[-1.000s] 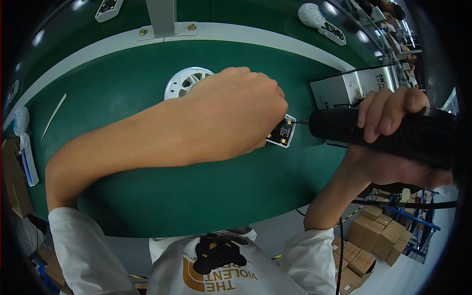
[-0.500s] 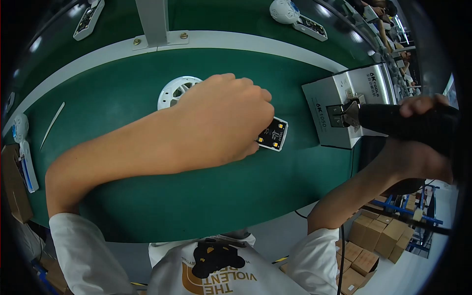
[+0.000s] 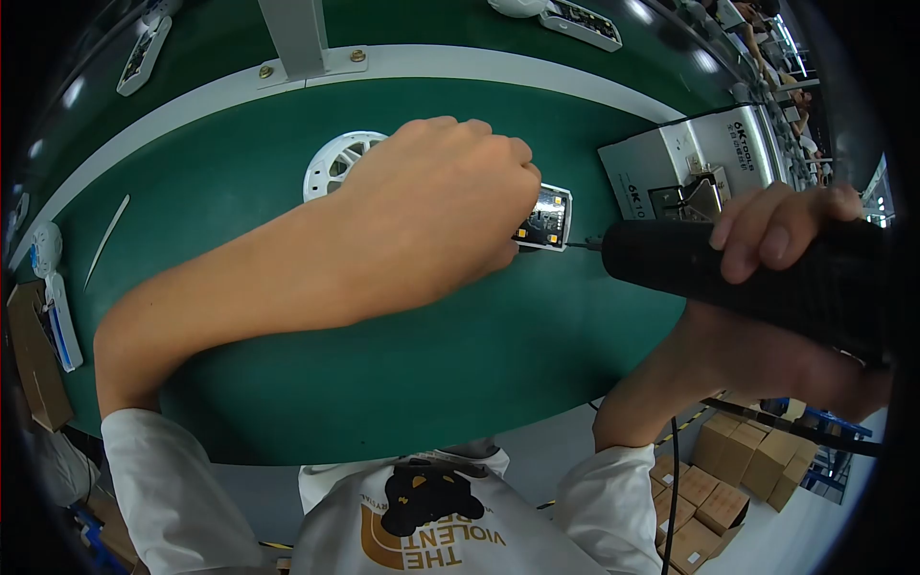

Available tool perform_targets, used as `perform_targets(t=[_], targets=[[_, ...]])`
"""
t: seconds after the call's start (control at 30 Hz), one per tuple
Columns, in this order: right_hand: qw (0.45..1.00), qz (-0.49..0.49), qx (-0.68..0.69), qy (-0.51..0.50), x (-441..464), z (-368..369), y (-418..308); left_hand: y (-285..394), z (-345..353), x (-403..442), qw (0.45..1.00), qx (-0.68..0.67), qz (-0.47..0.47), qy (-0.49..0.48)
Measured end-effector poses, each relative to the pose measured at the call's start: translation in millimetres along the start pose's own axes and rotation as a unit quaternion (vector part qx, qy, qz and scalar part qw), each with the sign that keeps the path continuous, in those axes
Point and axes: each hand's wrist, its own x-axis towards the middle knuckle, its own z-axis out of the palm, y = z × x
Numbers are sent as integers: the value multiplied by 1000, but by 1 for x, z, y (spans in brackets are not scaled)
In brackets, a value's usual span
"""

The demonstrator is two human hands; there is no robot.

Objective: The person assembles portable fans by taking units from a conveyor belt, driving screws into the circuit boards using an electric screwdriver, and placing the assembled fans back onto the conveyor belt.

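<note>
My left hand (image 3: pixel 450 206) is closed around a white plastic device with a round, slotted head (image 3: pixel 321 172) showing on its left side. From the right of that hand sticks out the device's end with a black circuit board (image 3: pixel 548 216) and small yellow squares. My fingertips are mostly hidden beneath the hand. In my right hand (image 3: pixel 757 350) is a black electric screwdriver (image 3: pixel 690 268), fingers wrapped round its body. Its thin bit points left, the tip right at the white edge of the device; whether it touches I cannot tell.
A silver screw feeder box (image 3: pixel 661 168) stands at the right of the green table (image 3: pixel 383 393). Similar white devices lie at the left edge (image 3: pixel 57 307) and beyond the white rail (image 3: pixel 580 24). A thin white strip (image 3: pixel 105 240) lies at left. Cardboard boxes (image 3: pixel 709 498) are stacked lower right.
The screwdriver has moved left and slightly down, from the silver box to the device's end. The left hand keeps its grip, shifted a little up in view; the view itself has shifted slightly.
</note>
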Motion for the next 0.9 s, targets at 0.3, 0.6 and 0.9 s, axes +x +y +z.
perform_targets(t=[0.3,0.6,0.9], targets=[[997,7,59,-41,4,-3,7,1,1,1,1000,23,2,-7],[991,-84,6,106,-13,-25,-37,-6,-7,-13,994,74,73,27],[959,60,-30,276,-15,-14,29,-113,-99,-88,950,212,-229,24]])
